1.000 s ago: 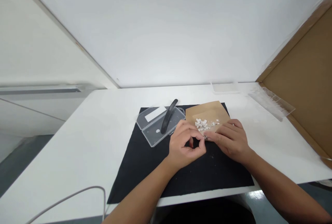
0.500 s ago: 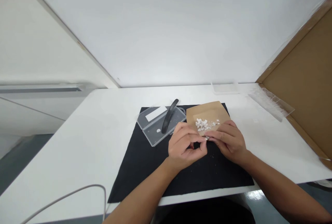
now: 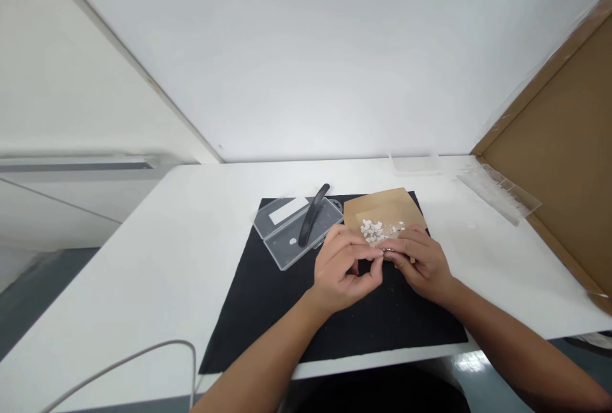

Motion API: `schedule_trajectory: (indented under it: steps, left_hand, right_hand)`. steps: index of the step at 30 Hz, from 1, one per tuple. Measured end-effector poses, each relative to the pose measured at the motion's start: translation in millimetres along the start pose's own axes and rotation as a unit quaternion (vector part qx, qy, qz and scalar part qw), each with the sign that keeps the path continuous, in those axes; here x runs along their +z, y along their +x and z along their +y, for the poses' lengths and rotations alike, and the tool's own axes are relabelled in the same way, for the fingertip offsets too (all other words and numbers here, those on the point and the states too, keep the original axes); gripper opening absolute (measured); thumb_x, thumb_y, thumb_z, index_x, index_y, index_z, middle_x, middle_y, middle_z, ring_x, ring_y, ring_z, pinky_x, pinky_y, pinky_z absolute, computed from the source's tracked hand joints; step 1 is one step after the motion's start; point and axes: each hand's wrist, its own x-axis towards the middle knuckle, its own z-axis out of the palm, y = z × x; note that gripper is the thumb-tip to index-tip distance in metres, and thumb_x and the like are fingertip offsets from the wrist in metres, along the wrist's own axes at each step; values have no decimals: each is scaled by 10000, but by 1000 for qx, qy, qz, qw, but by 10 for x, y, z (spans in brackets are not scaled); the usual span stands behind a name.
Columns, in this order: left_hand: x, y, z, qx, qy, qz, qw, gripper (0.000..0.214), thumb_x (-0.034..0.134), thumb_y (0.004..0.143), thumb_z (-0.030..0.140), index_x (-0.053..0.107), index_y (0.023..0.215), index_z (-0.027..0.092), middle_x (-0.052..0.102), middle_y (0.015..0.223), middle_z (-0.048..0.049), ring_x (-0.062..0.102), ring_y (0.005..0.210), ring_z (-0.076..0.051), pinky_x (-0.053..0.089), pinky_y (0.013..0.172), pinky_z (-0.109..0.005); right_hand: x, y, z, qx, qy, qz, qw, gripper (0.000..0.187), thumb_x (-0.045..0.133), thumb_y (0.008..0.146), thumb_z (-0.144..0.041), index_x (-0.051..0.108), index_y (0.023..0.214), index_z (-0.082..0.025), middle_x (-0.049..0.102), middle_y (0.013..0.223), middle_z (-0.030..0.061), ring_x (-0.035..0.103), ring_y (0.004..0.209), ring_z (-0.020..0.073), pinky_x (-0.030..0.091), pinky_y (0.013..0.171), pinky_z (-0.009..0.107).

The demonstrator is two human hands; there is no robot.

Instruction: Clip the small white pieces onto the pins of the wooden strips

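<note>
Above the near edge of a brown paper sheet [image 3: 411,204], my two hands meet at the fingertips. The thumb and fingers of my right hand [image 3: 423,263] are closed on a small shiny metal piece [image 3: 389,250], mostly covered by the fingers. My left hand [image 3: 347,268] is pinched at the left end of that piece; whatever sits between its thumb and forefinger is too small to name. Small white flakes [image 3: 371,229] lie in a loose heap on the brown paper, just beyond my fingers.
A black mat [image 3: 258,317] covers part of the white table [image 3: 129,285]. An open clear plastic case [image 3: 280,253] holds a white label, with a curved black handle-like bar [image 3: 313,215] across it. Clear trays [image 3: 502,193] stand back right, near a cardboard panel [image 3: 564,113].
My left hand has shifted slightly right. The fingers of my right hand have moved a little on the metal piece, and its thumb shows more. The flakes and case stay put.
</note>
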Motion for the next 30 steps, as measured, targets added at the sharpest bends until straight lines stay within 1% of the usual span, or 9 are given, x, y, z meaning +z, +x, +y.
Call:
schedule_trajectory:
  steps: [3, 7, 12, 17, 22, 25, 28, 30]
  left_hand:
    - [3, -4, -13, -1, 2, 2, 1000, 219, 775, 837, 79, 713, 988, 225, 648, 746, 39, 534, 548, -83, 529, 674, -309]
    - [1, -9, -27, -1, -2, 0, 1000, 192, 784, 848, 77, 727, 965, 219, 658, 762, 29, 547, 570, -90, 520, 681, -310]
    - [-2, -11, -25, -5, 8, -4, 1000, 177, 769, 875, 90, 727, 979, 227, 638, 722, 35, 581, 609, -113, 527, 686, -312]
    - [11, -29, -50, 21, 27, 3, 999, 206, 786, 859, 70, 718, 982, 221, 675, 766, 23, 616, 617, -114, 541, 688, -320]
    - [11, -46, -58, 34, 42, 2, 999, 219, 792, 869, 85, 716, 1004, 240, 741, 806, 17, 672, 646, -131, 562, 733, -344]
    - [7, -56, -74, 13, 45, -11, 999, 186, 774, 892, 96, 727, 1005, 236, 754, 832, 3, 682, 683, -142, 553, 764, -356]
    - [15, -76, -142, -37, 74, -39, 996, 90, 755, 931, 143, 733, 973, 219, 755, 885, -35, 677, 800, -183, 544, 798, -371]
    - [28, -96, -212, -67, 94, -57, 992, 38, 731, 960, 170, 725, 956, 207, 753, 911, -54, 662, 864, -206, 544, 810, -376]
  right_hand:
    - [8, -6, 10, -3, -2, 2, 1000, 168, 639, 1055, -195, 735, 1179, -255, 780, 893, 12, 677, 731, 150, 489, 779, 355]
    - [16, -10, 16, 11, -1, -4, 1000, 164, 639, 1057, -218, 743, 1176, -262, 779, 882, 7, 685, 733, 151, 493, 779, 350]
    - [17, 0, 6, 20, 1, -5, 1000, 161, 634, 1059, -210, 742, 1168, -258, 788, 902, -2, 700, 750, 145, 499, 797, 346]
    - [22, 1, -8, 40, 1, -17, 999, 159, 615, 1068, -210, 726, 1173, -255, 811, 971, 12, 735, 812, 159, 502, 822, 355]
    - [38, -6, -1, 62, -30, -6, 998, 133, 605, 1069, -247, 723, 1130, -239, 800, 908, 23, 734, 784, 178, 525, 799, 362]
    - [26, 8, -5, 85, -37, -5, 996, 134, 608, 1062, -270, 734, 1094, -236, 760, 833, 18, 691, 722, 174, 525, 732, 347]
    - [-2, 27, -8, 119, -23, 9, 993, 133, 618, 1047, -279, 744, 1048, -236, 654, 730, -3, 605, 642, 161, 493, 637, 324]
    - [-21, 34, -3, 138, -16, 25, 990, 125, 627, 1033, -264, 748, 1029, -233, 612, 718, -5, 572, 632, 158, 481, 611, 320]
